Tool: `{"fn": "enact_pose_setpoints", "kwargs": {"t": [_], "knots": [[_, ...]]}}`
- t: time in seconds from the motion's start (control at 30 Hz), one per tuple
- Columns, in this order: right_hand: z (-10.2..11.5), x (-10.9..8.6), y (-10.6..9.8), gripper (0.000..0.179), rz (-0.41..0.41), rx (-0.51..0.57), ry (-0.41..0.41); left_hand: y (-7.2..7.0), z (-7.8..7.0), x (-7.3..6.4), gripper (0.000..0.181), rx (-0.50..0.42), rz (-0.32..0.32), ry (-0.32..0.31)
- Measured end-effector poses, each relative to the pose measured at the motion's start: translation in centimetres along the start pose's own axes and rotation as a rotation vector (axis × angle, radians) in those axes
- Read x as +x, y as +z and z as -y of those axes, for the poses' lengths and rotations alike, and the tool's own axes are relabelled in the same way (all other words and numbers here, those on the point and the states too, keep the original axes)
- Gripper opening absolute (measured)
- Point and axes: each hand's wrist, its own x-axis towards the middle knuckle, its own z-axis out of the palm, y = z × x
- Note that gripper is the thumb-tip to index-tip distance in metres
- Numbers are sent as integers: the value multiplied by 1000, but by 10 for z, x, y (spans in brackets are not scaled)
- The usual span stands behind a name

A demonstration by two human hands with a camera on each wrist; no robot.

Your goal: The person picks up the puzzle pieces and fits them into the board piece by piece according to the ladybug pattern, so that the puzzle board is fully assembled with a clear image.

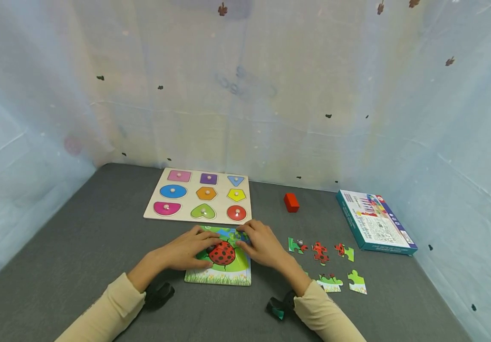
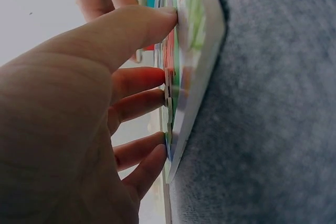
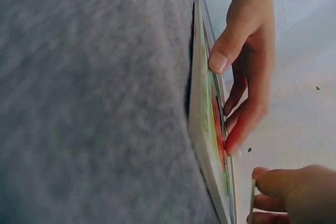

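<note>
A ladybug jigsaw board lies flat on the grey table, a red spotted ladybug at its middle and grass along its near edge. My left hand rests on its left part, thumb near the lower left and fingertips touching the picture, as the left wrist view shows too. Over the upper right corner, my right hand pinches a jigsaw piece, seen edge-on as a thin strip between thumb and fingers in the right wrist view. In the head view that hand's fingers partly cover the board's blue-green corner.
Behind the board lies a wooden shape puzzle with knobbed coloured shapes. Several loose jigsaw pieces are spread to the right, some partly behind my right forearm. Farther back are a red block and a teal-sided box.
</note>
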Motion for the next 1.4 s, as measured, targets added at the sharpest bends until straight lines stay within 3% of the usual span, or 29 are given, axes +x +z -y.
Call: {"fn": "enact_pose_setpoints", "kwargs": {"t": [0.4, 1.03, 1.4], "knots": [[1, 2, 10, 34, 17, 10, -1, -1, -1, -1, 57, -1, -1, 3], [6, 5, 17, 32, -45, 27, 4, -1, -2, 0, 57, 11, 3, -1], [6, 5, 19, 32, -47, 30, 56, 0, -3, 1, 60, 22, 14, 2]]}}
